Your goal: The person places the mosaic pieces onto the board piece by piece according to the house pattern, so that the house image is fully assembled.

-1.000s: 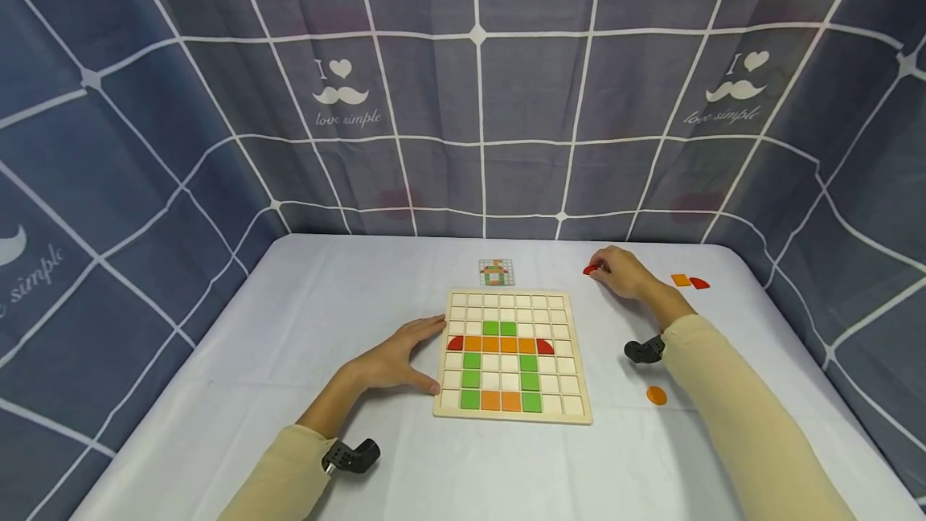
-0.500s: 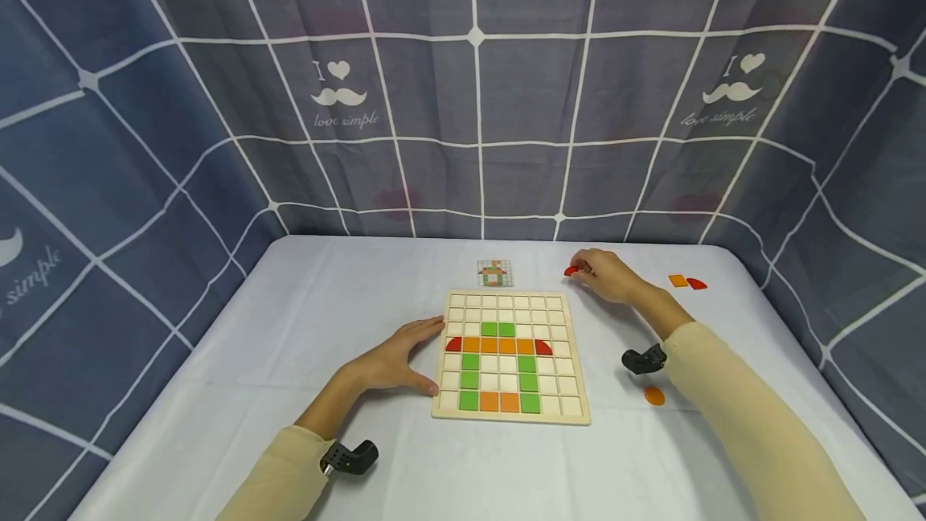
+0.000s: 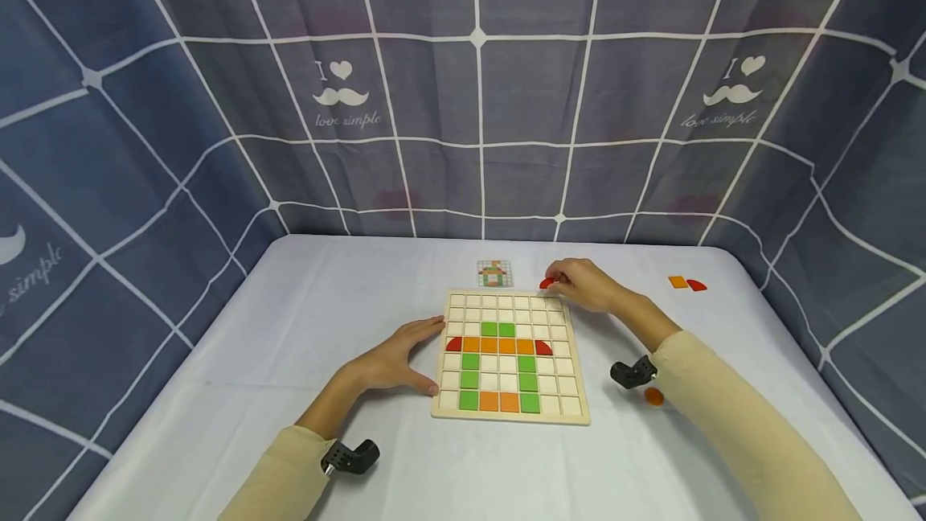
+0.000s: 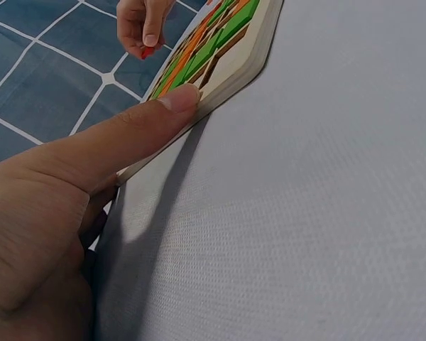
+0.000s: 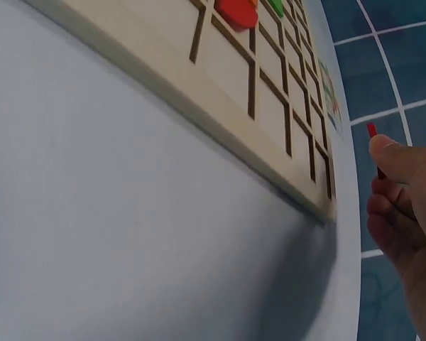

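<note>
A wooden grid board [image 3: 510, 420] lies on the white table, with green, orange and red tiles set in several of its cells. My left hand [image 3: 396, 356] rests against the board's left edge, thumb and fingers spread; in the left wrist view the thumb [image 4: 138, 131] touches the rim. Near the board's far right corner, my right hand [image 3: 584, 284] pinches a red tile [image 3: 546, 283] between thumb and fingers. The right wrist view shows that red tile [image 5: 372, 131] edge-on, raised off the table. Its full outline is partly hidden by the fingers.
Behind the board lies a small pattern card [image 3: 495, 272]. To the right are an orange square tile [image 3: 678, 281] and a red quarter-round tile [image 3: 697, 285]. An orange round tile [image 3: 654, 396] lies near the right forearm. A checked curtain [image 3: 521, 87] encloses the table.
My right hand has moved left, toward the board's far right corner, carrying the red tile. The left hand stays at the board's edge.
</note>
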Tool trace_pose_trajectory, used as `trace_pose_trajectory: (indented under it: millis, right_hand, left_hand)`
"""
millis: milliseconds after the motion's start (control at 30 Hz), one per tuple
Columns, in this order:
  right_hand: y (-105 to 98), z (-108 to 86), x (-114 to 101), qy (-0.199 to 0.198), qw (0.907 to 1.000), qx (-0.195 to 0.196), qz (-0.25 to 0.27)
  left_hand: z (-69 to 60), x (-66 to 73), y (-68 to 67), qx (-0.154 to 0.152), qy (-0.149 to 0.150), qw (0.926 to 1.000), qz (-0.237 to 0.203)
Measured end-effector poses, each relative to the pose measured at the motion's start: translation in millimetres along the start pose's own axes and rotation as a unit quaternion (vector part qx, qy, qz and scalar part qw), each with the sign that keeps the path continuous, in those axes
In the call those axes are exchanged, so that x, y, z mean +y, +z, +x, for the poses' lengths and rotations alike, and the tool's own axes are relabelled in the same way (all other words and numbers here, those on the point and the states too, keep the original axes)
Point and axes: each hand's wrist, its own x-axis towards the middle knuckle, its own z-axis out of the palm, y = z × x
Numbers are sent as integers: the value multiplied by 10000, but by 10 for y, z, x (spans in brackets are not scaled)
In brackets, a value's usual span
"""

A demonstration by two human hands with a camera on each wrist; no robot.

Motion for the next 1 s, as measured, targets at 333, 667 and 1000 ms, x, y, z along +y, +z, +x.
trace_pose_trajectory:
  millis: [333, 667, 1000]
  right_hand:
    - [157, 10, -275, -167, 9983, -282, 474]
    - [455, 169, -672, -708, 9917, -878, 623]
    - [673, 289, -884, -1088, 9881, -991, 442]
  left_hand:
    - [48, 40, 11, -53, 27, 10000, 52]
    - [26, 3, 4, -19, 32, 10000, 22]
    - [16, -17, -10, -30, 51, 10000, -80]
